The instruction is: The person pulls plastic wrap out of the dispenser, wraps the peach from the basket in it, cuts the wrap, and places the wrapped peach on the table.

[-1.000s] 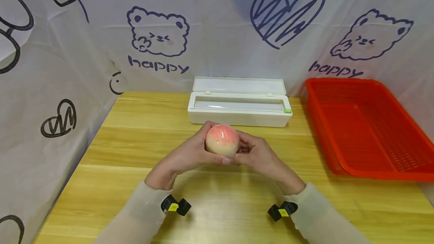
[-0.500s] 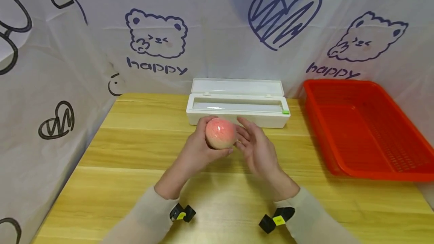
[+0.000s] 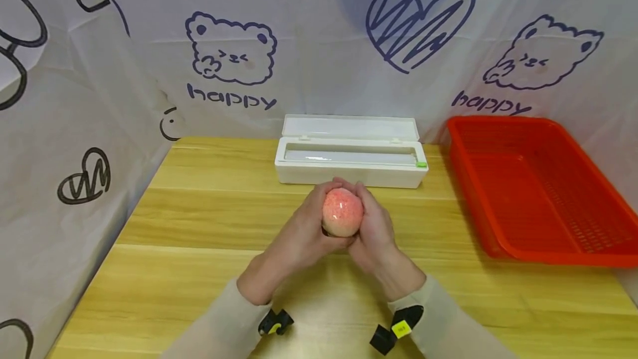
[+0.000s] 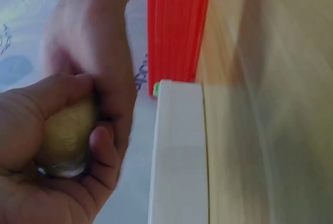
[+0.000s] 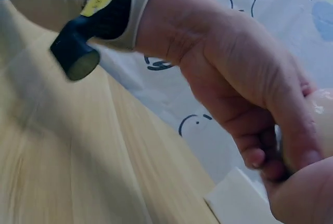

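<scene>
A peach (image 3: 343, 212), pink on top and pale below, is held above the table between both hands. Its surface is glossy, with bright glints along its lower side in the left wrist view. My left hand (image 3: 304, 231) grips it from the left, fingers curled round it and thumb along the near side. My right hand (image 3: 376, 231) lies against the peach's right side, its fingers fairly straight and partly hidden behind the fruit. In the right wrist view the peach (image 5: 323, 122) shows only at the right edge.
Behind the hands stands a long white dispenser box (image 3: 349, 176) with its lid raised and a roll inside. A red plastic basket (image 3: 478, 209) stands at the right. A white cloth with drawings hangs behind the wooden table (image 3: 189, 220).
The right hand came away from the peach, spread its fingers, then closed in against its right side. The left hand has kept hold of the peach and shifted slightly right.
</scene>
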The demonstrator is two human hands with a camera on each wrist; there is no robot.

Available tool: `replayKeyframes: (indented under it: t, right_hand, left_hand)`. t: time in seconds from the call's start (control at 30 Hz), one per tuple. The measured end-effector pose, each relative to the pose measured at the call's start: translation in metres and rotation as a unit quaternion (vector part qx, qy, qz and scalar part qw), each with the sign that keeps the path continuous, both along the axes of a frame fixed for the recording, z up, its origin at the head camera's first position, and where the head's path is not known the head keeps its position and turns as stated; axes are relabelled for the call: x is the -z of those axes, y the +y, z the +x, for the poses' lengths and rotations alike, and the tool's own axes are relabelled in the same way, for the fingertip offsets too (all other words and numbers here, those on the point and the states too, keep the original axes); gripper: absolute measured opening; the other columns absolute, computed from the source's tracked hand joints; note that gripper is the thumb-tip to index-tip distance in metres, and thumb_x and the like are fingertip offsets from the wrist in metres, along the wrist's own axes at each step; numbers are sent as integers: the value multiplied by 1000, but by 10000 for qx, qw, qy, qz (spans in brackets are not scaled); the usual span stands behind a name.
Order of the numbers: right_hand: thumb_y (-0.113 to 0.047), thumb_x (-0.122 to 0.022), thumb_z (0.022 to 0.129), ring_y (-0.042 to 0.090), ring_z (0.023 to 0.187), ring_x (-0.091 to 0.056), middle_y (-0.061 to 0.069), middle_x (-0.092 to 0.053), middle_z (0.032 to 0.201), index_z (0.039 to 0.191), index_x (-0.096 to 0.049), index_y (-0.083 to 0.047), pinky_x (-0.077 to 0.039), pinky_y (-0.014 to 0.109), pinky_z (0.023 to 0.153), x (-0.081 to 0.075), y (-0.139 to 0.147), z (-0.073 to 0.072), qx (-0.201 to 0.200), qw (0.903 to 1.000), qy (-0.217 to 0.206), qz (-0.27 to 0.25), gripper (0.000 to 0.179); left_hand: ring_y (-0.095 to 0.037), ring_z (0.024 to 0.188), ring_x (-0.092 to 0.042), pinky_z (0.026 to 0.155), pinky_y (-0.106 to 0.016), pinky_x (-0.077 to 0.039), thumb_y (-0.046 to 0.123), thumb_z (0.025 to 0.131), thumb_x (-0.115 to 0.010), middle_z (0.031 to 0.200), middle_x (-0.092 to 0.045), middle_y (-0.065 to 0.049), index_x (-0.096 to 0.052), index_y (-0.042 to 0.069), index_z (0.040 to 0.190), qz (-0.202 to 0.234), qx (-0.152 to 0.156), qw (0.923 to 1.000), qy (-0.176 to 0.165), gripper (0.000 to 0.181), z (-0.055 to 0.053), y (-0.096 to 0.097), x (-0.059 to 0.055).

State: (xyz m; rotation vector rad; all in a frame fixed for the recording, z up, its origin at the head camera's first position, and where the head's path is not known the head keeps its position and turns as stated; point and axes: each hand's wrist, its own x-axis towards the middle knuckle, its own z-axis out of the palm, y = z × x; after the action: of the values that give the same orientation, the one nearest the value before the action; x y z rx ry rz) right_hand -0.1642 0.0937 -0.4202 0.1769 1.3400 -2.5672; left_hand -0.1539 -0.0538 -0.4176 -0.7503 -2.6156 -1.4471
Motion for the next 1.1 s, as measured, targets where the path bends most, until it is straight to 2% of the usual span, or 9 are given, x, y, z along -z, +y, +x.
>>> replayKeyframes:
  t: [0.2,0.33,0.43,0.5,0.6,0.8,0.97,1.03,1.1]
  right_hand:
    - [-43,-42,113,19,133,-46,2,-50,141,137,-50,-7,-40,35,116,2,-1,1,-218,9997,-96,53,44]
    - [-40,-50,109,16,121,-52,-1,-55,130,129,-58,-7,-50,31,104,4,-8,3,603,9961,-425,480,39]
    - [-36,-51,106,17,110,-56,-1,-59,117,112,-65,-10,-52,31,96,5,-11,5,1257,9865,-573,876,30]
    - [-34,-51,105,17,107,-56,-1,-60,113,106,-66,-11,-52,31,93,6,-12,7,1422,9826,-599,1038,28]
    - [-32,-51,106,17,110,-56,0,-59,116,111,-65,-9,-52,31,96,7,-10,7,1262,9871,-599,786,27]
    - [-44,-46,109,19,126,-51,3,-51,138,135,-51,-9,-51,29,102,12,-1,6,245,9979,-553,227,44]
    - [-39,-53,107,17,117,-56,1,-56,129,129,-58,-8,-54,27,94,14,-4,6,733,9938,-736,397,38]
    - [-38,-53,107,17,117,-57,1,-58,130,130,-60,-7,-54,28,96,14,-4,7,950,9922,-716,377,39]
    - [-40,-51,109,18,121,-56,1,-57,135,135,-61,-8,-52,31,101,12,-3,8,1142,9913,-603,250,42]
  left_hand:
    - [-32,132,-53,113,-51,-47,8,77,-95,149,-44,-19,-35,12,158,-114,-349,9982,-484,101,-1,-6,-2]
    - [-34,132,-54,113,-50,-47,11,78,-92,150,-40,-23,-23,1,157,239,-340,9951,-900,105,2,3,1]
    - [-31,129,-54,110,-48,-47,18,77,-87,146,-41,-21,-22,0,155,445,-188,9924,-1133,103,5,7,3]
    - [-30,129,-53,110,-47,-46,20,76,-86,145,-41,-20,-22,1,155,501,-120,9912,-1220,104,5,7,3]
    - [-30,130,-53,111,-47,-45,21,79,-91,144,-43,-19,-26,2,154,434,-68,9920,-1184,101,3,3,2]
    - [-30,126,-56,109,-48,-49,19,79,-95,145,-44,-18,-37,7,156,-252,107,9958,-868,97,1,-4,3]
    - [-33,132,-55,114,-49,-47,17,86,-90,155,-37,-22,-25,11,166,-542,369,9945,-814,103,4,0,4]
    - [-32,130,-56,112,-47,-48,16,85,-90,158,-34,-21,-18,14,168,-319,220,9942,-1006,110,6,2,4]
    - [-30,123,-62,105,-45,-54,12,85,-90,158,-33,-20,-17,14,168,178,-8,9900,-1397,111,8,5,3]
